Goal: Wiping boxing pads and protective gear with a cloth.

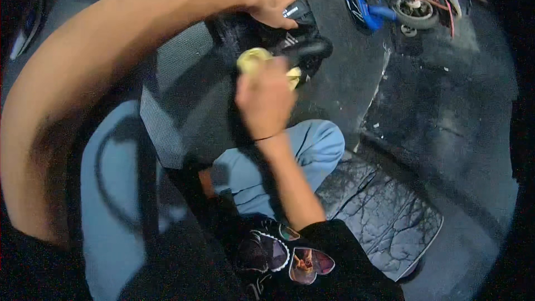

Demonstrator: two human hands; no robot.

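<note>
Stretched out in a long arc, my left arm ends with my left hand (273, 4) closed over the top of a black item (306, 49) with white markings; its kind is unclear, though it has a rounded, padded-looking edge. My right hand (268, 96), smeared by motion, is closed on a crumpled yellow cloth (253, 60) and lies against or just over the near side of that black item. Part of the cloth is covered by the fingers. Under both hands' reach stands a dark grey piece with a textured side (167, 125), between my legs.
My bent knee (326, 139) in light blue trousers is right of the grey piece. A cracked silvery-black cushion or pad (384, 212) lies at the lower right. Farther off are a small bike wheel (417, 14) and a blue object (359, 0) on the dark floor.
</note>
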